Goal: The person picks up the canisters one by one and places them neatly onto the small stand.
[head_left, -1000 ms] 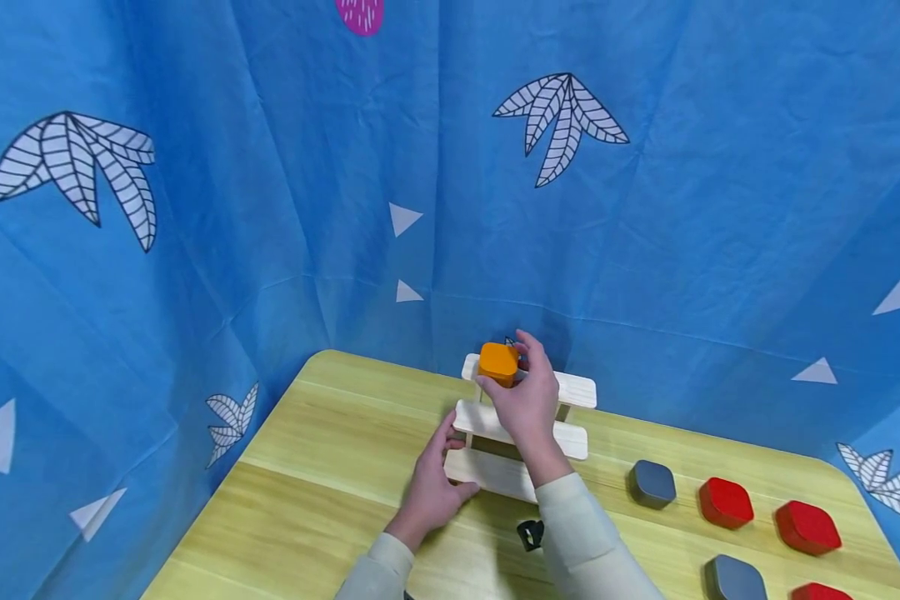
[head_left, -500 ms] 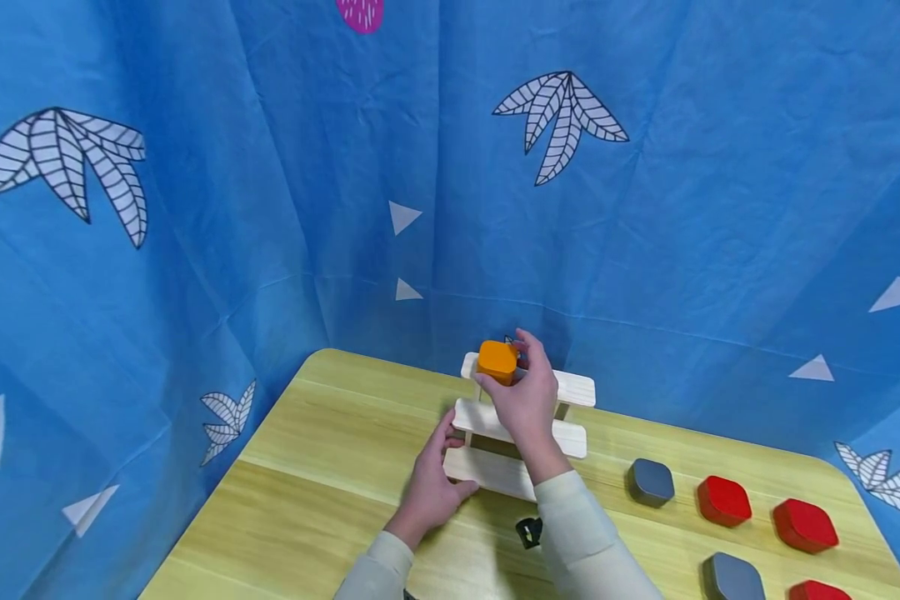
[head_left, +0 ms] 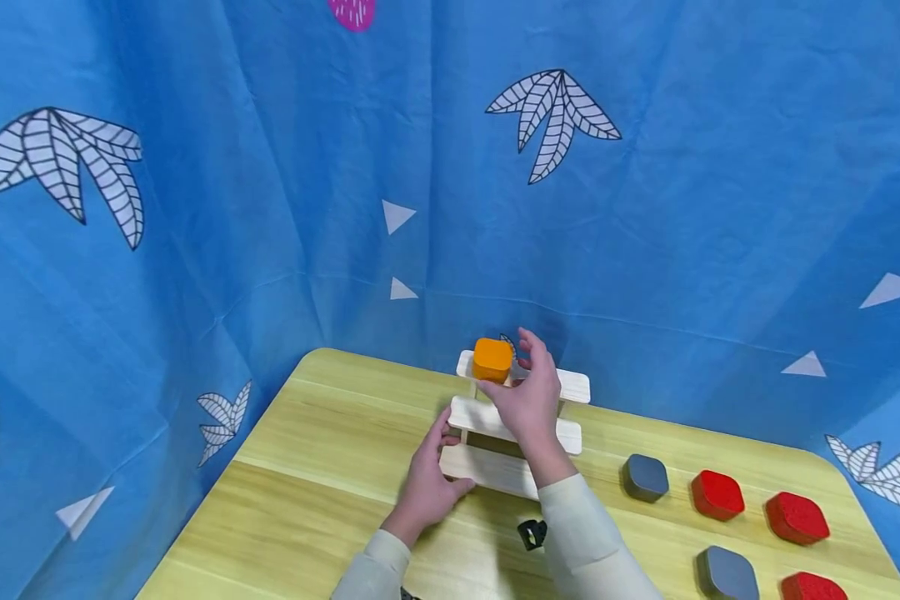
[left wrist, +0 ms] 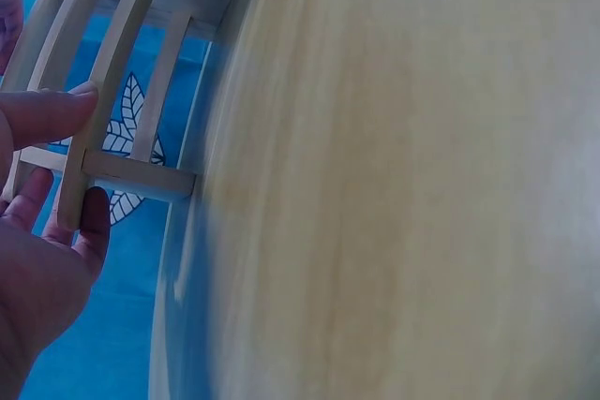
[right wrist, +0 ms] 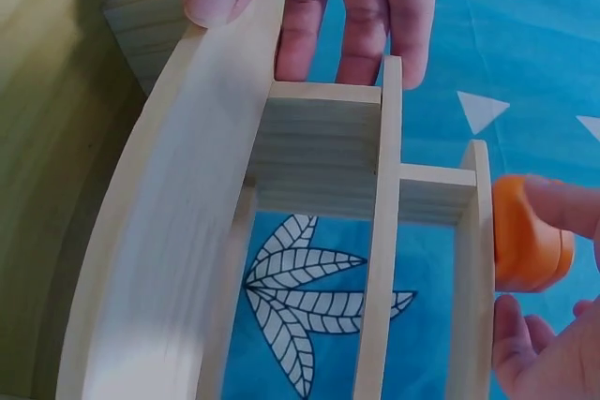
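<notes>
A pale wooden three-tier stand (head_left: pixel 487 471) rises in steps on the table. On the left end of its top tier sits a small orange box (head_left: pixel 492 358) with rounded corners. My right hand (head_left: pixel 528 400) is beside this box, fingers spread; in the right wrist view its thumb overlaps the orange box (right wrist: pixel 525 241), and the other fingers are apart from it. Whether the thumb touches is unclear. With thumb and fingers, my left hand (head_left: pixel 429 483) grips the left end of the stand, also seen gripping the wooden stand (left wrist: pixel 122 53) in the left wrist view.
To the right stand grey rounded boxes (head_left: pixel 646 477) and several red rounded boxes (head_left: pixel 718 495). A small black object (head_left: pixel 532 533) lies before the stand, near the right sleeve. A blue patterned curtain (head_left: pixel 450 183) hangs behind the wooden table (head_left: pixel 285 500).
My right fingers have loosened, and a small gap shows between them and the orange box. The box stays on the top tier. My left hand keeps its grip; the head view shifts slightly.
</notes>
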A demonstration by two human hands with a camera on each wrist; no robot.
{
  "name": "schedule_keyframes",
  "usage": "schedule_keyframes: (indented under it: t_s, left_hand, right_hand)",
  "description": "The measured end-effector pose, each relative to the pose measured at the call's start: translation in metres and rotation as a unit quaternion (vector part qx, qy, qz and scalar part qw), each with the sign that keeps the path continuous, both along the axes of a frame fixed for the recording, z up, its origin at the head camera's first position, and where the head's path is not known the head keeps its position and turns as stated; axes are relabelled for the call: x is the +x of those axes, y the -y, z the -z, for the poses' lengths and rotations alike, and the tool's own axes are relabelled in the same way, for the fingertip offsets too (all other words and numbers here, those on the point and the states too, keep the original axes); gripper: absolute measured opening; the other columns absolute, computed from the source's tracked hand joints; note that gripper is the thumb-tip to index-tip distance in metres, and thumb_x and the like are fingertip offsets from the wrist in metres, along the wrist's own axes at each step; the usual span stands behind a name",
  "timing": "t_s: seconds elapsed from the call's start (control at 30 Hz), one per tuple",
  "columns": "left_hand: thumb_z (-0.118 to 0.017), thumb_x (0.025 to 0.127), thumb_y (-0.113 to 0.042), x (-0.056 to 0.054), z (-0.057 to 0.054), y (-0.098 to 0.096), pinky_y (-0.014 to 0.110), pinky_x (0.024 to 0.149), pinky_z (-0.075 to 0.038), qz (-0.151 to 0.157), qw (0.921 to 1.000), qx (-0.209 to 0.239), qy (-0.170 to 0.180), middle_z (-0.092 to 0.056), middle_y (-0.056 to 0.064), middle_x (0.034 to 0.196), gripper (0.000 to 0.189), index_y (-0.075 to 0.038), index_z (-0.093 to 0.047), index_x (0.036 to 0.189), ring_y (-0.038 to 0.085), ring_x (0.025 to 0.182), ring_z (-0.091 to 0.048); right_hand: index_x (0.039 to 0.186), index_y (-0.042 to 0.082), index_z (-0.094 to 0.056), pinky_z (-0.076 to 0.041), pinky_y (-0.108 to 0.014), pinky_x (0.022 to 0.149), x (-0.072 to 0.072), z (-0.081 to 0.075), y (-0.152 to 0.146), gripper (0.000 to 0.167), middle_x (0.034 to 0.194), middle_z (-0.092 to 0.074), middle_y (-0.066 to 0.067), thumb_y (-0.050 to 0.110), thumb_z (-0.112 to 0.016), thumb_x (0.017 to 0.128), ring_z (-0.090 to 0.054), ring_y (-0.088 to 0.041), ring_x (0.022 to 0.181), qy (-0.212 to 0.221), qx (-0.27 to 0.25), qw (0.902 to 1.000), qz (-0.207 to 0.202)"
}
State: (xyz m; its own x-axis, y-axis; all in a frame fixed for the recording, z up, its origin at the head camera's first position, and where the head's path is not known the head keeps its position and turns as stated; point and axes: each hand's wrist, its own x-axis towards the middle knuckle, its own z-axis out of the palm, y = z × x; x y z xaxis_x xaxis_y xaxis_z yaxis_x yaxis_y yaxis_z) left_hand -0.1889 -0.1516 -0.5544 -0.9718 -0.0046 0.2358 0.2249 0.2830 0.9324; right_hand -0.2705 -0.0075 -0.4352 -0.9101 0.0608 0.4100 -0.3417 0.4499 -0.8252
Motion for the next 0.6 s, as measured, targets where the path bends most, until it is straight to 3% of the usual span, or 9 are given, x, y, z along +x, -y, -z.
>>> schedule_keyframes:
  t_s: [0.27, 0.6]
  left_hand:
    - [-0.083, 0.071, 0.010, -0.001, 0.000, -0.002, 0.049, 0.112, -0.032, -0.005, 1.0000, 0.001, 0.008, -0.044, 0.002, 0.137, 0.113, -0.019, -0.021, 0.160, 0.021, 0.120, -0.051]
    - [-0.084, 0.069, 0.011, -0.002, -0.001, -0.002, 0.050, 0.111, -0.033, -0.009, 0.9998, 0.013, 0.010, -0.045, 0.004, 0.135, 0.114, -0.018, -0.022, 0.160, 0.023, 0.120, -0.051]
  right_hand:
    - [0.146, 0.017, -0.046, -0.055, -0.042, 0.089, 0.007, -0.002, -0.008, 0.094, 0.136, -0.051, -0.008, -0.009, -0.087, 0.066, -0.054, -0.029, 0.113, 0.032, -0.024, 0.9992, 0.000]
    - [0.144, 0.016, -0.048, -0.056, -0.042, 0.087, 0.011, -0.001, -0.020, 0.092, 0.133, -0.054, -0.007, -0.010, -0.087, 0.066, -0.056, -0.027, 0.110, 0.022, -0.034, 0.9992, 0.004]
